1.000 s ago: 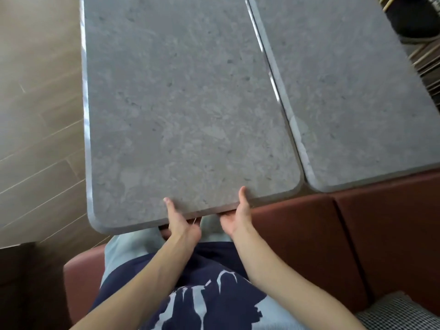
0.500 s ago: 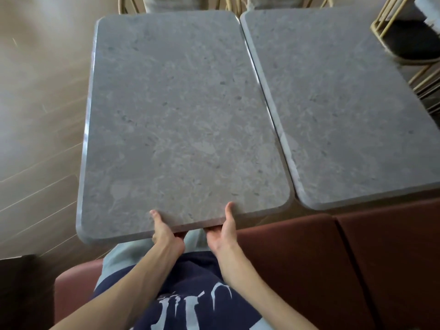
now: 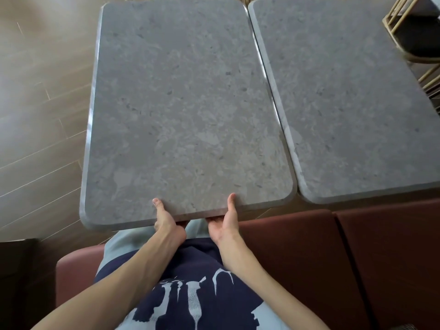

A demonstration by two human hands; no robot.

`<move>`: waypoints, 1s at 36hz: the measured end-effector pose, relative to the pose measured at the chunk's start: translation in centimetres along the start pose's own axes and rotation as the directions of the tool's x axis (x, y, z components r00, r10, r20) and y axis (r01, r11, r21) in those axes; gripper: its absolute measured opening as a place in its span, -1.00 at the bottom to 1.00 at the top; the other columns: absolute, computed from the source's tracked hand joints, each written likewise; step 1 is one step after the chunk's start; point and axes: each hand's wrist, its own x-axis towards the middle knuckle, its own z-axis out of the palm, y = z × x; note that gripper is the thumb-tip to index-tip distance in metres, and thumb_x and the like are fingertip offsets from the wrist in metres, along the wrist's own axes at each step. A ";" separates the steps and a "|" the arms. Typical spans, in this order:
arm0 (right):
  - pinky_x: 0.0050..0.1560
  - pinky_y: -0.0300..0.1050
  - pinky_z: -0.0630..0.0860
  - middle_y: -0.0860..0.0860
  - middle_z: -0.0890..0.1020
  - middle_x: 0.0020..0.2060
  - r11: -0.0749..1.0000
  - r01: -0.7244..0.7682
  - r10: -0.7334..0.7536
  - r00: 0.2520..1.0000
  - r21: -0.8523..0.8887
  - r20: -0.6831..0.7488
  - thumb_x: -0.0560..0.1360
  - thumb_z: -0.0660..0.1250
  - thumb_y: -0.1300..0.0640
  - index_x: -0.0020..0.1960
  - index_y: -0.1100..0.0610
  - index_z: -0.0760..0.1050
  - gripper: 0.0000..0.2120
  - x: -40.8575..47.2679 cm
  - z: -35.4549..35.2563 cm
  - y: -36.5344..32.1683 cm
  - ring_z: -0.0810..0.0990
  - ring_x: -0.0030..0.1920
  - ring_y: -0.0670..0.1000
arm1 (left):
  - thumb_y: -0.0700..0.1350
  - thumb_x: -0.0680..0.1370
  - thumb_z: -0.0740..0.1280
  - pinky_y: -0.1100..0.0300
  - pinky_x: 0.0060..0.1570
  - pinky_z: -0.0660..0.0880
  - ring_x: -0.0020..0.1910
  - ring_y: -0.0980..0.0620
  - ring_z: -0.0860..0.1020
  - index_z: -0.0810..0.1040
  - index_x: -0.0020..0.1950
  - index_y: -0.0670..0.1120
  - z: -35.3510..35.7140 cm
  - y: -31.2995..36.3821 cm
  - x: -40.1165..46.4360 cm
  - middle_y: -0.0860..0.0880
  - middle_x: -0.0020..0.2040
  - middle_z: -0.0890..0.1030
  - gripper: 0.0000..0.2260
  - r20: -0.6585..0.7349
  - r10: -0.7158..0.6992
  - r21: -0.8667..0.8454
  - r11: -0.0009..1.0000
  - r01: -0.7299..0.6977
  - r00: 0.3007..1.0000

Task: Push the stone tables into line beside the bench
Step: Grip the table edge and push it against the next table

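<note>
Two grey stone tables stand side by side in front of the dark red bench point(image 3: 309, 246) on which I sit. The left table point(image 3: 185, 110) is right before me; the right table point(image 3: 345, 96) lies beside it with a narrow gap between their long edges. My left hand point(image 3: 166, 217) grips the left table's near edge, thumb on top and fingers underneath. My right hand point(image 3: 225, 217) holds the same edge a little to the right, in the same way. The left table's near edge sits lower in view than the right table's.
Pale wooden floor point(image 3: 42, 103) spreads to the left. A chair with a gold metal frame point(image 3: 414, 39) stands at the right table's far right. More chair frames show beyond the tables' far edges. A dark object point(image 3: 16, 270) sits at the bench's left end.
The view has lifted, so the tables' far edges and the chairs beyond now show. The gap between the tables looks more even. Both hands keep their grip on the near edge.
</note>
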 end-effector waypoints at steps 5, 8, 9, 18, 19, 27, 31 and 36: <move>0.34 0.14 0.47 0.20 0.63 0.19 1.000 0.003 -0.003 1.000 -0.010 -0.019 0.44 0.44 -0.20 0.34 0.21 0.45 -0.35 -0.3 0.1 -0.1 0.61 0.20 0.20 | 0.32 0.46 0.39 -0.25 0.13 0.56 0.11 -0.23 0.62 0.37 0.42 -0.02 -0.1 -0.1 -0.1 -0.11 0.26 0.58 -0.33 0.019 -0.013 -0.001 1.000 0.013 1.000; 0.34 0.14 0.47 0.20 0.63 0.18 1.000 -0.003 0.003 1.000 -0.005 -0.024 0.43 0.44 -0.21 0.35 0.20 0.44 -0.33 -0.3 0.1 -0.1 0.61 0.20 0.20 | 0.32 0.45 0.39 -0.25 0.11 0.56 0.11 -0.23 0.61 0.38 0.40 -0.03 -0.2 0.1 -0.1 -0.12 0.25 0.58 -0.34 0.023 -0.022 0.001 1.000 0.022 0.999; 0.35 0.13 0.47 0.19 0.64 0.18 1.000 -0.003 0.002 1.000 -0.012 -0.023 0.43 0.44 -0.21 0.35 0.20 0.44 -0.33 -0.3 0.1 -0.1 0.61 0.20 0.20 | 0.32 0.45 0.40 -0.25 0.10 0.57 0.11 -0.23 0.61 0.38 0.39 -0.03 -0.2 0.1 -0.1 -0.12 0.25 0.58 -0.35 0.025 -0.026 0.004 1.000 0.026 0.999; 0.36 0.12 0.45 0.19 0.64 0.18 1.000 -0.009 0.009 1.000 -0.008 -0.026 0.47 0.39 -0.21 0.33 0.20 0.48 -0.39 -0.4 -0.1 0.0 0.60 0.21 0.20 | 0.30 0.49 0.36 -0.19 -0.01 0.58 0.12 -0.23 0.61 0.40 0.41 -0.04 -0.6 -0.1 -0.2 -0.14 0.24 0.59 -0.38 0.036 -0.040 0.011 0.999 0.040 0.999; 0.36 0.12 0.45 0.19 0.65 0.18 1.000 -0.011 0.010 1.000 -0.008 -0.025 0.48 0.38 -0.21 0.32 0.20 0.49 -0.40 -0.5 -0.1 0.0 0.60 0.21 0.20 | 0.30 0.49 0.36 -0.18 -0.04 0.58 0.13 -0.23 0.61 0.40 0.40 -0.04 -0.6 -0.1 -0.1 -0.14 0.24 0.59 -0.38 0.033 -0.042 0.002 0.999 0.042 0.999; 0.36 0.14 0.44 0.18 0.64 0.19 1.000 -0.005 0.005 1.000 0.003 -0.012 0.52 0.34 -0.18 0.32 0.20 0.52 -0.46 0.0 0.0 0.0 0.60 0.23 0.19 | 0.27 0.52 0.34 -0.18 -0.07 0.58 0.15 -0.21 0.61 0.43 0.41 -0.05 -0.5 0.2 -1.1 -0.12 0.26 0.59 -0.42 0.054 -0.067 -0.024 0.997 0.069 0.996; 0.34 0.12 0.46 0.19 0.65 0.18 1.000 -0.004 0.003 0.999 -0.015 -0.039 0.55 0.29 -0.20 0.31 0.20 0.52 -0.47 0.0 0.5 -0.1 0.60 0.21 0.19 | 0.26 0.53 0.33 -0.24 0.15 0.55 0.16 -0.22 0.60 0.42 0.41 -0.06 -0.1 0.8 -1.6 -0.14 0.27 0.58 -0.43 0.012 -0.085 0.025 0.996 0.085 0.996; 0.06 0.07 0.57 0.18 0.62 0.23 0.995 0.005 -0.020 0.988 -0.099 -0.152 0.54 0.29 -0.21 0.32 0.17 0.50 -0.47 -0.4 1.3 -0.3 0.62 0.14 0.17 | 0.19 0.60 0.21 -0.08 0.02 0.59 0.06 -0.16 0.63 0.50 0.37 -0.02 1.4 2.6 -3.2 -0.06 0.19 0.63 -0.56 -0.094 -0.174 0.190 0.963 0.189 0.980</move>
